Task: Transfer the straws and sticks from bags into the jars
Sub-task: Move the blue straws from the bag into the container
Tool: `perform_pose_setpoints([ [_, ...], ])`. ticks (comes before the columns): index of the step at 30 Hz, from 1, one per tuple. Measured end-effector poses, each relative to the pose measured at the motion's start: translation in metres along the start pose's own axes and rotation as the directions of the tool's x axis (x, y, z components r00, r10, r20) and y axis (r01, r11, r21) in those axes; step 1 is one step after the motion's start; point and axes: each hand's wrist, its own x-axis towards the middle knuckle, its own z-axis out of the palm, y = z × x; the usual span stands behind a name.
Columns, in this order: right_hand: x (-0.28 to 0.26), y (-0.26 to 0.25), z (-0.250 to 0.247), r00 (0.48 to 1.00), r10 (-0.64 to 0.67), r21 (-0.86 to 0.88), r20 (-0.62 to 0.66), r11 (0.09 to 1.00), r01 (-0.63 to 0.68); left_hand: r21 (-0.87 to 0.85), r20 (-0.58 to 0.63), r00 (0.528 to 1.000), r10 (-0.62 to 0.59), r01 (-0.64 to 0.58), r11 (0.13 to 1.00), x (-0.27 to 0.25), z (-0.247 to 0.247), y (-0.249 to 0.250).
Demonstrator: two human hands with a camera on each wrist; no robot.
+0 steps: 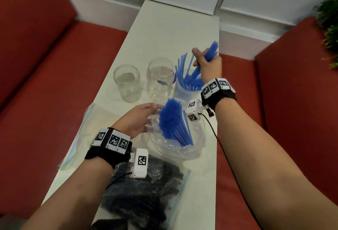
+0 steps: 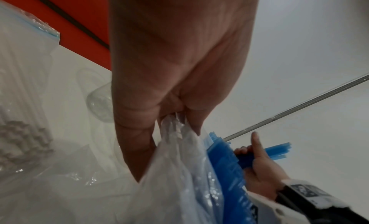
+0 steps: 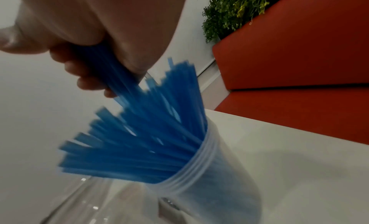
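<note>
Both hands grip: right hand [image 1: 206, 61] fists blue straws [image 1: 210, 52], left hand [image 1: 136, 118] pinches bag [image 1: 175, 149].

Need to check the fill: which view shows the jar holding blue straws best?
Right wrist: the jar fills the frame, rim and fanned blue straws clear, though blurred. Head shows it partly hidden behind the right hand. Left wrist does not show it.
</note>
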Motion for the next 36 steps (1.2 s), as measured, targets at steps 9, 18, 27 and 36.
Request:
perform_pose_setpoints([
  [9, 0.012, -0.002, -0.005, 0.954, -0.244, -0.021, -0.174, 0.969, 0.244, -0.005, 0.020, 1.000, 0.008, -0.008, 1.000, 0.005, 0.001, 0.001],
  [18, -0.008, 0.036, 0.004, 0.932, -0.026, -0.822, 0.361, 0.463, 0.331, 0.006, 0.025, 1.000, 0.009, -0.009, 1.000, -0.002, 0.004, 0.001],
  [27, -0.033, 0.035, -0.013, 0.964, 0.037, -0.886, 0.264, 0.405, 0.227, 0.014, 0.005, 1.000, 0.024, -0.024, 1.000, -0.016, 0.006, -0.005],
  [36, -0.096, 0.023, -0.035, 0.958, -0.285, -0.207, 0.016, 0.937, 0.282, 0.032, -0.007, 0.999, 0.043, -0.043, 0.999, -0.018, 0.006, -0.014],
])
